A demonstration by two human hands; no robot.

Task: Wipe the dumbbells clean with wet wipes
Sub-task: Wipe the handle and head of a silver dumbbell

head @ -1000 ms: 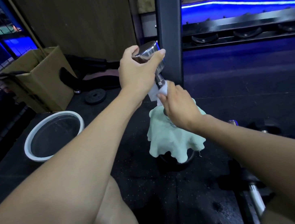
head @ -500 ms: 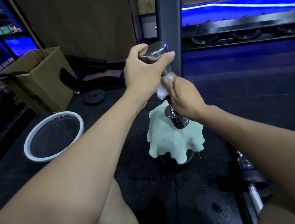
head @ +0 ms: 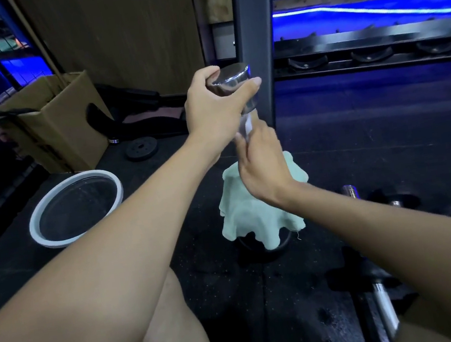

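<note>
A chrome dumbbell (head: 231,78) stands on end in the middle of the head view. My left hand (head: 215,108) grips its upper head from the left. Just below, my right hand (head: 264,165) wraps a white wet wipe (head: 247,127) around the handle, which is mostly hidden by my fingers. The dumbbell's lower end is covered by my right hand and rests on a pale green cloth (head: 256,215) draped over a dark round object on the floor.
A white-rimmed round basin (head: 49,201) lies on the black rubber floor at left, beside a cardboard box (head: 63,121). A small weight plate (head: 141,149) lies behind. More dumbbells (head: 382,302) lie at lower right. A grey steel post (head: 254,21) and a rack stand behind.
My right hand with the wipe slid up the handle toward the upper head, then back down toward the cloth. My left hand kept its hold on the top.
</note>
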